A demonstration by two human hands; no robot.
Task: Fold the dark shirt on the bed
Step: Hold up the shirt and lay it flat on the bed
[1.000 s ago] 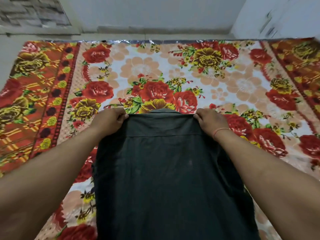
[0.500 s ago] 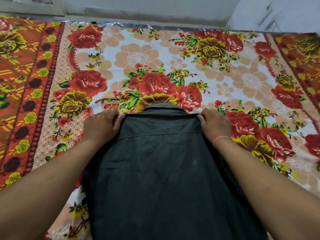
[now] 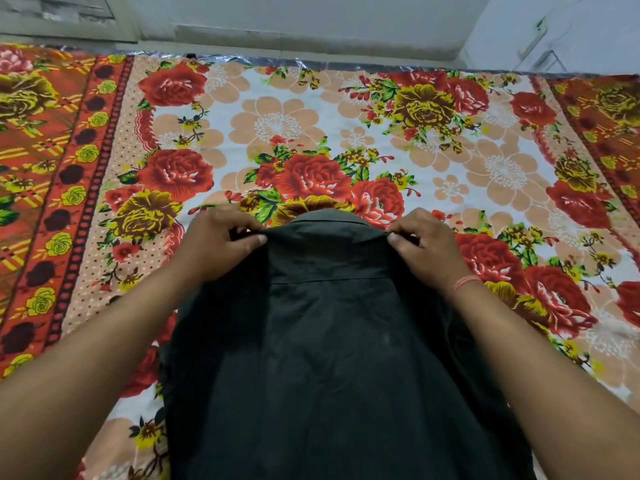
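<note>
free: floral bedspread (image 3: pixel 311 109) beyond collar, both sides | blocked: dark shirt (image 3: pixel 329 358) covers near centre

The dark shirt (image 3: pixel 332 358) lies back-side up on the bed's floral bedsheet (image 3: pixel 277 126), running lengthwise from the bottom edge of the view up toward the middle. Its cloth is a very dark green-black (the exact shade is hard to tell in this light), plain, with faint pale smudges near the centre. The collar (image 3: pixel 325 218) points away from the wearer of the camera, and a straight yoke seam crosses just below it. Both shoulder corners are lifted slightly off the sheet and pinched, so the upper edge is pulled taut between them. The side edges are tucked under, giving a narrow long shape; the hem is out of view.
</note>
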